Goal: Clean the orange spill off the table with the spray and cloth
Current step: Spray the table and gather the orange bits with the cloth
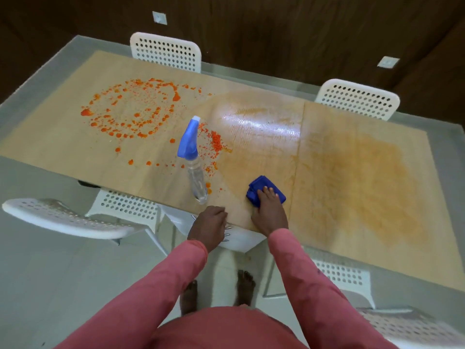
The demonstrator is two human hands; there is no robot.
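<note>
A ring of orange spill [130,109] in blobs and specks covers the left part of the wooden table [63,144]. The middle and right of the table show a wet, pale orange smear [362,177]. A clear spray bottle [193,159] with a blue trigger head stands near the front edge, just left of centre. My right hand [269,210] presses flat on a folded blue cloth [264,190] at the front edge. My left hand [210,226] rests with curled fingers on the table's front edge, just below the bottle, holding nothing.
White perforated chairs stand around the table: two at the far side [166,51] [357,99], one at the near left [70,217], one tucked in under the front edge [130,205], and more at the near right [344,278]. My bare feet [244,285] stand on the pale floor.
</note>
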